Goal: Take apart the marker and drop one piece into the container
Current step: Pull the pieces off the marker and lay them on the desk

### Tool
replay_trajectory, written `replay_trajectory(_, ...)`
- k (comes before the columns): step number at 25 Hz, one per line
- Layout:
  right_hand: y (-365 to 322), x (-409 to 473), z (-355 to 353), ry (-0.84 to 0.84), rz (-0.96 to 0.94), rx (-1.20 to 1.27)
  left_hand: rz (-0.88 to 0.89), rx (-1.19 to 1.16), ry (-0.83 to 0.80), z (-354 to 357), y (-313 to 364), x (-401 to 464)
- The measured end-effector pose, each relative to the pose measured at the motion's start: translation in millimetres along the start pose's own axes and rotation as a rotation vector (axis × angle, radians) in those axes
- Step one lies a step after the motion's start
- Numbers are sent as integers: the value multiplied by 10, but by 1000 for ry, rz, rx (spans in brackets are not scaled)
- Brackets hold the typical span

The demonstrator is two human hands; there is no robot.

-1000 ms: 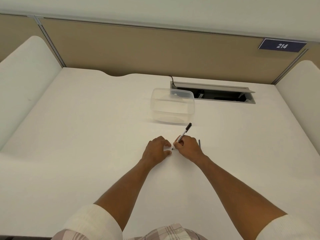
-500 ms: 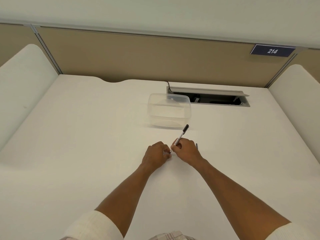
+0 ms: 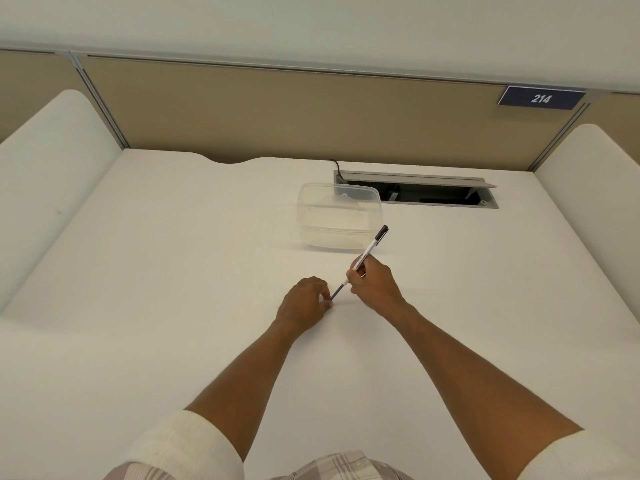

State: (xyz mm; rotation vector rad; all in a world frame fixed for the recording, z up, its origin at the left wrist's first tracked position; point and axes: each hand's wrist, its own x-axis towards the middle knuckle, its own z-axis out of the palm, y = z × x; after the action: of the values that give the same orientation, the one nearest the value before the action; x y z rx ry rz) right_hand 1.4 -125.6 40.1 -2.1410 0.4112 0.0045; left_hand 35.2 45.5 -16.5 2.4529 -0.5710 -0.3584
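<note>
My right hand [image 3: 372, 284] grips the white marker barrel [image 3: 370, 250], whose black end points up and away toward the container. A thin dark inner rod [image 3: 337, 292] sticks out of the barrel's near end. My left hand [image 3: 306, 303] pinches the far tip of that rod, just above the white desk [image 3: 173, 271]. The clear plastic container [image 3: 337, 216] stands open and looks empty, a short way beyond my hands.
A recessed cable tray [image 3: 422, 194] with a grey flap and a black cable lies behind the container. Tan partition panels close the desk's back, with a "214" sign [image 3: 541, 98] at upper right. White curved dividers flank both sides.
My hands have drawn apart: the right moved up and right with the barrel, and the dark rod now shows between them. The small dark piece by my right hand is no longer visible.
</note>
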Motion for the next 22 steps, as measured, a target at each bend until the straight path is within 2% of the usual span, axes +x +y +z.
replay_trajectory(7, -105, -9, -139, 77, 6, 29, -69, -25, 27, -66, -100, -67)
replay_trajectory(16, 149, -173, 173, -75, 144, -391, -106, -33, -3, -134, -129, -68)
replay_trajectory(22, 227, -184, 321, -114, 192, -508, -138, -20, -61, -178, -158, -41)
